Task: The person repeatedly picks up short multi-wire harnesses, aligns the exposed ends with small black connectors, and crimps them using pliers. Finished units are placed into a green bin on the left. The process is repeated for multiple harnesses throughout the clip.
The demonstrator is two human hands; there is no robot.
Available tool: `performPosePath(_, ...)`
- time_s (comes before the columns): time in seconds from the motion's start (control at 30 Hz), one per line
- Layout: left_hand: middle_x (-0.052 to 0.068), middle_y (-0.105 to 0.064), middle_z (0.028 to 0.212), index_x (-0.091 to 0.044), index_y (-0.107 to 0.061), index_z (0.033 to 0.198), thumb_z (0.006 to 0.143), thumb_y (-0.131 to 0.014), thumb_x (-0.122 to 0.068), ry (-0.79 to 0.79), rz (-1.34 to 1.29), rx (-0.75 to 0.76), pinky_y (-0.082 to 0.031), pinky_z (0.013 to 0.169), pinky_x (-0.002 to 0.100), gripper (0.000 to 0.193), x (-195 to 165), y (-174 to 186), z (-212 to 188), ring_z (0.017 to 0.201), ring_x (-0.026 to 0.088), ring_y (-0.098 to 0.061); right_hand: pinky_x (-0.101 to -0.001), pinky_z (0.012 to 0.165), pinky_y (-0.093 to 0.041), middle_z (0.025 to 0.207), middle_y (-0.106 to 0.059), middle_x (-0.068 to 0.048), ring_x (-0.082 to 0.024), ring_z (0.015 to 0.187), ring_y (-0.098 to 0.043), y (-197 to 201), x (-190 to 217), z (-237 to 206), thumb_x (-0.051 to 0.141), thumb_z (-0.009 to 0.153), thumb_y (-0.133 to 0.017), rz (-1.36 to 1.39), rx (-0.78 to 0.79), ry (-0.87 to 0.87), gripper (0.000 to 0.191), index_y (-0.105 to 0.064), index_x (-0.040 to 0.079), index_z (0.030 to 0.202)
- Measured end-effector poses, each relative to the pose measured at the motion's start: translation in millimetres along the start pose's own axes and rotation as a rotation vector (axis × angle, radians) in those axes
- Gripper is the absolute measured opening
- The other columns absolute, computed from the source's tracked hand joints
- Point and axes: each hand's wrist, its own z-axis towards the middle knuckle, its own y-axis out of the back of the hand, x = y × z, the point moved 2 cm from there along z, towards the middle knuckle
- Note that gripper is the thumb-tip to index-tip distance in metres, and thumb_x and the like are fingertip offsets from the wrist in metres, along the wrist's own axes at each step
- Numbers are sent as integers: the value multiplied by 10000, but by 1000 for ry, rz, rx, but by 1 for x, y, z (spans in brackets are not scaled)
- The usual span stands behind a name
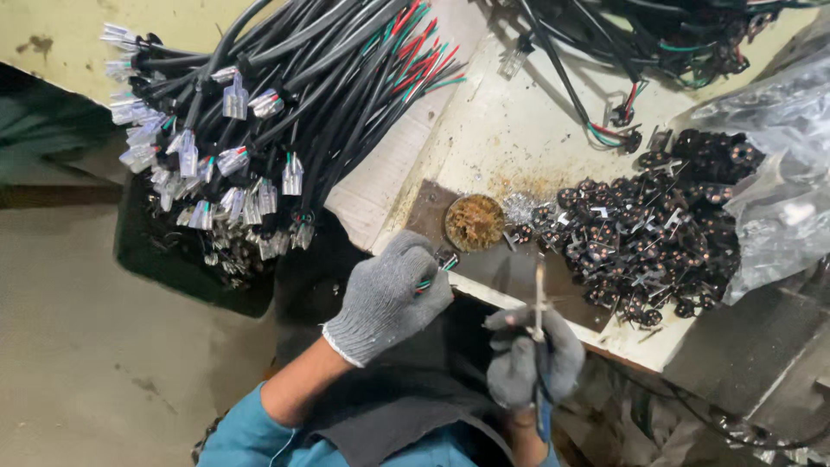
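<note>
Thin coloured wires (430,278) are pinched in the left hand (389,298) at the surface (510,130) edge. A soldering iron (539,298) is gripped by the right hand (529,355), fingers pressed together. Bare room lies between the cable bundle (285,95) and the connector heap (657,229).

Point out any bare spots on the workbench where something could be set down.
Bare patch: pale bench top between the black cable bundle and the pile of small black parts. Crowded: the front edge, where the left hand, right hand and the round tin sit.

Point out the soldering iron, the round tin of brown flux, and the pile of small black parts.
soldering iron (539,298): head view, on its thin metal shaft.
round tin of brown flux (474,222): head view, on the brown filling.
pile of small black parts (644,238): head view, mid-heap.
</note>
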Motion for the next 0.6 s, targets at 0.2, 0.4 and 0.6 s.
performPosePath(0.2, 145, -618, 1150, -104, -646, 1156, 854, -824, -239, 52, -46, 195, -555, 615, 415, 375, -2, 0, -18, 793, 339, -704, -277, 643, -471, 935, -561, -119, -156, 696, -511, 11, 21, 16, 184, 1197, -596, -158, -126, 97, 212, -466, 48, 1296)
performPosePath(0.4, 149, -599, 1196, -146, -650, 1185, 855, -823, -235, -49, -84, 279, -583, 696, 412, 383, -4, 0, -21, 914, 341, -705, -287, 596, -559, 1017, -694, -157, -174, 699, -646, -16, -2, 21, 136, 1111, -553, 165, -35, 96, 389, -474, 84, 1488)
performPosePath(0.6, 151, -592, 1214, -134, -641, 1228, 905, -789, -179, -10, -239, 308, -581, 753, 415, 358, -16, 6, -21, 988, 360, -692, -354, 721, -575, 1061, -642, -259, -259, 826, -708, -14, 30, 21, 73, 977, -695, -293, 439, 400, 387, -544, 51, 1333)
